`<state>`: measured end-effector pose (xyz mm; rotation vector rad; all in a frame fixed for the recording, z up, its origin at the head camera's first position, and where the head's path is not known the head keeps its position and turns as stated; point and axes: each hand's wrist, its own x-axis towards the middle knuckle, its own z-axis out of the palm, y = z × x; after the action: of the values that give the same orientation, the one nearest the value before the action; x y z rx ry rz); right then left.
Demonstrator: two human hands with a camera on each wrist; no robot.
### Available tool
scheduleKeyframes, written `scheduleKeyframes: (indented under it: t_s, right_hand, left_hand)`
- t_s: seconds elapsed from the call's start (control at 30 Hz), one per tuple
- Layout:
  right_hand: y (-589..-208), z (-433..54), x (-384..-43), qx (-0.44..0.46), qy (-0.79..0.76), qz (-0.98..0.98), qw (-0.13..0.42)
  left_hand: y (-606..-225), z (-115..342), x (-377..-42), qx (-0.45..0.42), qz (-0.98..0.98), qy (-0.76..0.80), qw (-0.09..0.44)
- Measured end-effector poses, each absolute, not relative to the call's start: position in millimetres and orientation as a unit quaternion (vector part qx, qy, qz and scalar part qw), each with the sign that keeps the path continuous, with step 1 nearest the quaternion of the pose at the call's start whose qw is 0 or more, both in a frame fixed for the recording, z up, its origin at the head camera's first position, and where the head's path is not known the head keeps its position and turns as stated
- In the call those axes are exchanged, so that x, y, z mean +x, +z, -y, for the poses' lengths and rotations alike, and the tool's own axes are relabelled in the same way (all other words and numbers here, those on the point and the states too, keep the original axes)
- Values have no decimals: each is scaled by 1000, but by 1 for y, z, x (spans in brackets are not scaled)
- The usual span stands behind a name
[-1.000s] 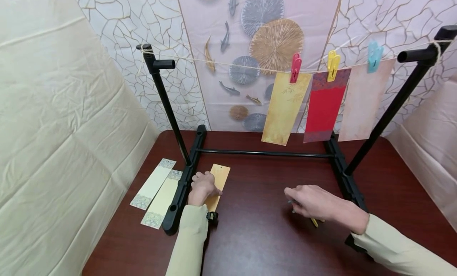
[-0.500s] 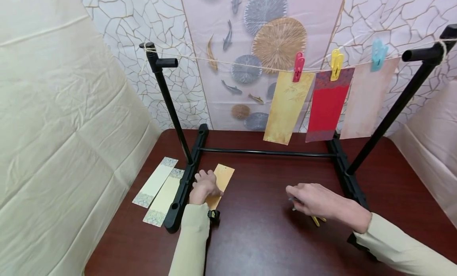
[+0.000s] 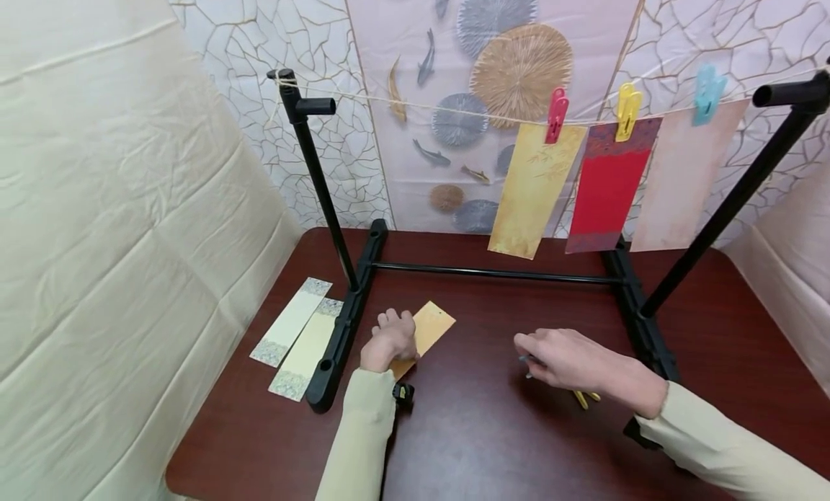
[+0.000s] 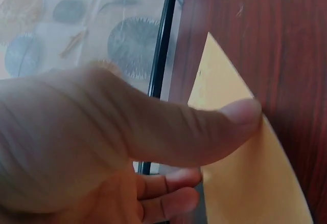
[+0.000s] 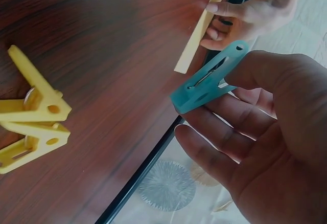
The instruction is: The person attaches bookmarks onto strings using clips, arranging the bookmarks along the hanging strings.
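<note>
My left hand pinches an orange-yellow paper card on the left part of the table, inside the stand. In the left wrist view the thumb lies across the face of the card to its far edge, and the card bends slightly. The right wrist view shows the card nearly edge-on between thumb and fingers. Over the right side of the table, my right hand holds a blue clothespin between thumb and fingers. Beneath that hand lie two yellow clothespins, mostly hidden in the head view.
A black stand carries a string with three hanging cards: yellow, red and pale pink, each under a clothespin. Two pale cards lie left of the stand's left foot. Cloth hangs behind and at both sides.
My left hand has shifted right, and the card has swung so its far end points further right. The right hand still holds the blue clothespin at about the same place. The head view has shifted slightly.
</note>
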<state>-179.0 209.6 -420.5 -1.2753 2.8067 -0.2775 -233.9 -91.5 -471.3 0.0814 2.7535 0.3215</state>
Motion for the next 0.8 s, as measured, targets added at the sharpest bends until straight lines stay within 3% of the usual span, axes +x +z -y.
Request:
scheduleKeyframes:
  t_s: [0.17,0.4,0.8]
  right_hand:
    - [-420,-204,-181,-409,-91,-907,29]
    - [-422,-201,-184,-406,-93,-909,29]
    - [-424,-198,-185,-404,-108,-908,12]
  left_hand:
    - [-473,83,-229,47,-976,129,171]
    - [-473,78,-214,-4,-982,131,133]
    - [-470,77,-211,-43,-983,123,132]
